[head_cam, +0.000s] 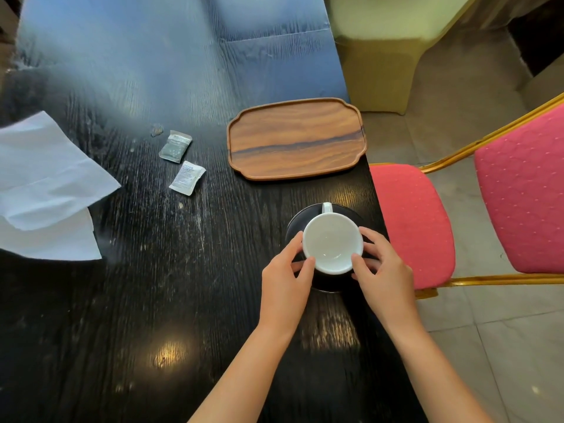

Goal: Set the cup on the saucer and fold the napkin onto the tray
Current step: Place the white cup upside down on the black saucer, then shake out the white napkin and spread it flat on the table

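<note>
By the surface's right edge, left hand (285,270) and right hand (381,264) clasp the cup (332,239) over the saucer (294,224); the napkin (45,181) needs folding next.

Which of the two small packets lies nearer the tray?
The white packet, which lies closer to the wooden tray; the grey-green packet sits up and to its left, farther off.

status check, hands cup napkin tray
Left hand and right hand both on cup, over saucer. Napkin unfolded, far left. Tray bare. Two packets lie between.
</note>
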Motion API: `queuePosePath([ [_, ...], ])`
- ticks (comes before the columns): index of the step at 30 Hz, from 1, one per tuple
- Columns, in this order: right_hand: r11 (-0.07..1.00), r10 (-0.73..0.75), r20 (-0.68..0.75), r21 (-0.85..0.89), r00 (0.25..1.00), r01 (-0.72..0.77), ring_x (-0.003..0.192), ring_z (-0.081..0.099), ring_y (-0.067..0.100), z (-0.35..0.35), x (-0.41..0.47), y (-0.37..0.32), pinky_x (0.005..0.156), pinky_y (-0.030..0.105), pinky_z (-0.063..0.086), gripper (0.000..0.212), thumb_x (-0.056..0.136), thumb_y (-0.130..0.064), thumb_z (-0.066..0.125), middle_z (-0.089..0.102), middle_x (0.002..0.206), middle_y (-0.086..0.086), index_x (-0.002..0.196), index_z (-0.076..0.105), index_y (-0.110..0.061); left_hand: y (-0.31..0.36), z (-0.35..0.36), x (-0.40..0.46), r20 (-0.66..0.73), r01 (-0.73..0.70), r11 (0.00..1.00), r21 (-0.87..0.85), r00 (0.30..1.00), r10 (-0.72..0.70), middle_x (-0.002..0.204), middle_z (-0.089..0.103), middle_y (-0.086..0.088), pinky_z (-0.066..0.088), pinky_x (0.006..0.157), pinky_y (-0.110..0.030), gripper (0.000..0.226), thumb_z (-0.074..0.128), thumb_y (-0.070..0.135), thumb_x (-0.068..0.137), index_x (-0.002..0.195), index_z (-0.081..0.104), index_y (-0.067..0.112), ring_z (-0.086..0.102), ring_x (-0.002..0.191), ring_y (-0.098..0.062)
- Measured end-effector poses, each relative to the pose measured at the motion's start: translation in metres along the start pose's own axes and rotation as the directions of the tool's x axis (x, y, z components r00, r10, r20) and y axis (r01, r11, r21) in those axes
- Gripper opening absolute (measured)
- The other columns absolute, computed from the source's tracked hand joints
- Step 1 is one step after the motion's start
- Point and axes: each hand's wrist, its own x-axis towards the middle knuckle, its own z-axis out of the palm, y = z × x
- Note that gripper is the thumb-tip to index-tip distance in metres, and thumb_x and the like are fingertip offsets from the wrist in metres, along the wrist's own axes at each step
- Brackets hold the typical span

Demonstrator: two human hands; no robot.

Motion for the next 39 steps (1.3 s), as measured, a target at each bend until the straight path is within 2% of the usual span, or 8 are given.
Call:
queuePosePath([
  [5, 1.0, -0.015, 0.006, -0.02, 1.0, 0.016, 0.088, 0.063, 0.005, -0.001, -0.001, 0.0, 0.078, 0.031, 0.057, 0.044, 0.087, -0.012, 0.06, 0.059, 0.109, -0.013, 0.123, 0.052, -0.034, -0.002, -0.001, 0.002, 0.007, -0.011, 1.0, 0.016, 1.0, 0.011, 0.128, 0.056, 0.014, 0.056, 0.084, -0.036, 0.048, 0.06, 0.018, 0.089, 0.133, 0.047, 0.03, 0.064, 0.097, -0.006],
  [9, 0.994, -0.034, -0.02, -0.104, 0.999, 0.031, 0.081, 0.057, -0.006, -0.003, 0.0, -0.004, 0.068, 0.012, 0.044, 0.043, 0.087, -0.016, 0.06, 0.055, 0.113, -0.014, 0.126, 0.051, -0.03, 0.001, -0.005, 0.001, 0.014, -0.023, 0.994, 0.104, 1.0, 0.021, 0.132, 0.055, 0.005, 0.055, 0.087, -0.035, 0.054, 0.059, 0.023, 0.089, 0.139, 0.038, 0.025, 0.065, 0.092, -0.006],
  [15, 0.943, -0.226, -0.189, -0.288, 0.956, 0.166, 0.088, 0.056, 0.014, -0.012, -0.011, -0.04, 0.062, 0.035, 0.051, 0.03, 0.085, -0.022, 0.061, 0.052, 0.11, -0.001, 0.115, 0.06, -0.019, 0.021, -0.048, -0.01, -0.025, -0.099, 0.928, 0.36, 0.993, 0.116, 0.102, 0.064, 0.01, 0.052, 0.078, -0.024, 0.037, 0.056, 0.028, 0.09, 0.127, 0.051, 0.023, 0.06, 0.079, -0.003],
  [19, 0.862, -0.433, -0.038, -0.31, 0.9, 0.402, 0.09, 0.056, 0.022, 0.017, -0.016, -0.09, 0.066, 0.033, 0.046, 0.028, 0.08, -0.014, 0.067, 0.053, 0.103, 0.004, 0.108, 0.064, -0.014, 0.029, -0.106, -0.028, -0.125, -0.125, 0.836, 0.534, 0.966, 0.224, 0.084, 0.058, 0.014, 0.035, 0.058, -0.007, 0.018, 0.054, 0.031, 0.09, 0.106, 0.056, 0.024, 0.053, 0.07, 0.001],
  [23, 0.715, -0.606, 0.154, -0.325, 0.78, 0.62, 0.088, 0.058, 0.026, 0.081, -0.024, -0.14, 0.069, 0.039, 0.052, 0.036, 0.075, -0.015, 0.073, 0.057, 0.103, 0.008, 0.109, 0.064, -0.011, 0.014, -0.18, -0.043, -0.292, -0.082, 0.771, 0.631, 0.896, 0.334, 0.092, 0.063, 0.008, 0.034, 0.07, -0.004, 0.017, 0.062, 0.025, 0.085, 0.101, 0.061, 0.02, 0.059, 0.081, -0.004],
  [27, 0.575, -0.676, 0.331, -0.322, 0.658, 0.752, 0.093, 0.06, 0.029, 0.166, -0.036, -0.175, 0.073, 0.04, 0.052, 0.043, 0.069, -0.022, 0.077, 0.06, 0.105, 0.009, 0.109, 0.065, -0.011, -0.019, -0.258, -0.046, -0.467, 0.091, 0.67, 0.737, 0.785, 0.407, 0.11, 0.062, -0.003, 0.041, 0.095, -0.035, 0.03, 0.07, 0.023, 0.079, 0.106, 0.063, 0.015, 0.06, 0.102, -0.019],
  [33, 0.614, -0.549, 0.582, -0.208, 0.601, 0.762, 0.124, 0.044, 0.023, 0.294, -0.057, -0.211, 0.097, 0.04, 0.043, 0.067, 0.078, -0.036, 0.069, 0.048, 0.137, 0.002, 0.137, 0.042, -0.017, -0.037, -0.342, -0.013, -0.729, 0.265, 0.922, 0.283, 0.685, 0.027, 0.139, 0.039, -0.008, 0.044, 0.096, -0.045, 0.07, 0.073, 0.036, 0.076, 0.133, 0.037, 0.016, 0.044, 0.125, -0.026],
  [39, 0.941, -0.259, 0.513, -0.057, 0.818, 0.334, 0.095, 0.058, 0.01, 0.373, -0.067, -0.224, 0.072, 0.025, 0.043, 0.029, 0.085, -0.041, 0.06, 0.066, 0.106, -0.007, 0.11, 0.064, -0.026, -0.051, -0.383, 0.043, -0.589, 0.182, 0.983, 0.034, 0.798, -0.128, 0.131, 0.05, -0.01, 0.045, 0.091, -0.035, 0.071, 0.069, 0.034, 0.08, 0.138, 0.031, 0.018, 0.05, 0.119, -0.024],
])
